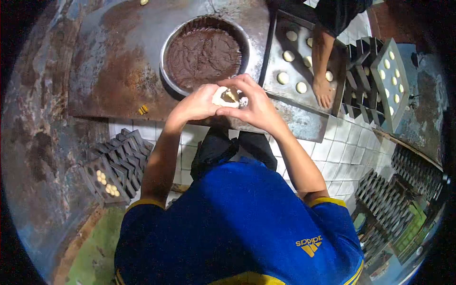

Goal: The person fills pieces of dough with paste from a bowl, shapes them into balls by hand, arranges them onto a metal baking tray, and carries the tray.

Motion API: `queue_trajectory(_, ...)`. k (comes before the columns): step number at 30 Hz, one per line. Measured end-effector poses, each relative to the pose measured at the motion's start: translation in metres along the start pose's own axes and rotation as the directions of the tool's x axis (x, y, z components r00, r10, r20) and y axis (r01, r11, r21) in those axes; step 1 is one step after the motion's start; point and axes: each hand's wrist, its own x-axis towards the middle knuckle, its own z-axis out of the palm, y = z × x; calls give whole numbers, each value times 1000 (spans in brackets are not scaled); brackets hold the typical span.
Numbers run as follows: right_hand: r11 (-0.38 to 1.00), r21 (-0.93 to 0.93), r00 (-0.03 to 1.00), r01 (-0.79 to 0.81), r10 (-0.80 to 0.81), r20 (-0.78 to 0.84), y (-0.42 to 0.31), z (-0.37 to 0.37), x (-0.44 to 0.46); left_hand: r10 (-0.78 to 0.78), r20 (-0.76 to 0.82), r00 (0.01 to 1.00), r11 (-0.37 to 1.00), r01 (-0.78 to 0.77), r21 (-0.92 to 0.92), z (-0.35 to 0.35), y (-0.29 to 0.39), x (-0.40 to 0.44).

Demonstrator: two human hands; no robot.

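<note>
My left hand is closed around a piece of pale dough at the table's near edge. Facing it, my right hand curls around a dark, partly shiny item against the dough; whether this is filling or a tool I cannot make out. Just beyond both hands stands a round metal pan of thick dark brown paste.
At right, another person's hand rests over a metal tray with several dough balls. Stacked trays stand farther right, others at lower left. A small yellow object lies near the table edge.
</note>
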Motion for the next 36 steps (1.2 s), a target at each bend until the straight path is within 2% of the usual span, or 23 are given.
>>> queue_trajectory(2,997,12,996,-81,81,34,5,-18,0,81,130,988,964,-44,-264,2,15,6)
queue_trajectory(4,995,72,997,-65,67,-23,21,-26,-9,139,143,980,970,-106,-219,9,38,6)
queue_trajectory(6,918,362,973,-164,212,-96,28,-38,-20,164,-9,986,753,-131,-645,29,52,8)
queue_trajectory(7,900,393,975,-189,220,-36,29,-50,-24,128,51,990,699,-53,-713,34,60,9)
queue_trajectory(8,900,393,975,-187,220,-39,28,-61,-30,130,53,990,701,-54,-711,41,66,13)
queue_trajectory(10,782,562,954,-270,297,45,9,-85,-36,-17,-58,998,754,-25,-656,54,78,23)
queue_trajectory(11,921,363,989,-142,146,15,14,-95,-41,-34,-113,993,746,-50,-664,66,81,29)
queue_trajectory(12,1000,-4,997,-10,10,-76,2,-105,-43,-34,-110,993,747,-48,-663,74,87,33)
queue_trajectory(15,968,-212,989,133,-145,-42,4,-132,-44,77,-119,990,671,-140,-728,101,118,49)
queue_trajectory(17,961,-172,976,218,-215,39,21,-153,-42,43,-143,989,635,-137,-760,109,133,58)
queue_trajectory(18,988,-22,987,150,-151,-56,22,-158,-45,3,-171,985,597,-139,-790,111,137,63)
queue_trajectory(19,992,58,991,111,-106,-87,25,-166,-47,3,-50,999,497,-45,-867,108,132,66)
queue_trajectory(20,988,138,992,71,-55,-115,29,-174,-50,3,-49,999,499,-44,-866,115,135,70)
queue_trajectory(22,989,129,986,71,-50,-158,41,-186,-59,65,-139,988,477,-153,-866,129,154,75)
queue_trajectory(23,983,184,984,16,16,-175,48,-190,-62,158,-200,967,613,-254,-748,137,148,85)
queue_trajectory(25,940,328,975,-95,154,-159,58,-197,-69,105,-229,968,650,-241,-721,146,165,95)
queue_trajectory(26,939,331,975,-97,156,-157,60,-202,-73,53,-263,963,684,-227,-693,150,172,99)
queue_trajectory(27,981,190,970,-25,70,-235,53,-208,-74,14,-290,957,676,-223,-703,155,173,105)
queue_trajectory(30,1000,-4,967,19,-19,-255,47,-223,-80,28,-302,953,645,-247,-723,164,187,118)
queue_trajectory(32,991,-37,981,131,-135,-142,66,-228,-79,-45,-400,916,590,-299,-750,174,211,123)
queue_trajectory(33,982,-87,965,166,-180,-188,72,-229,-79,-80,-313,947,586,-209,-783,168,210,121)
queue_trajectory(34,981,-82,963,173,-186,-193,80,-228,-79,-116,-222,968,579,-116,-807,163,212,119)
queue_trajectory(36,961,272,956,54,29,-293,93,-224,-77,-127,-237,963,511,-141,-848,156,222,118)
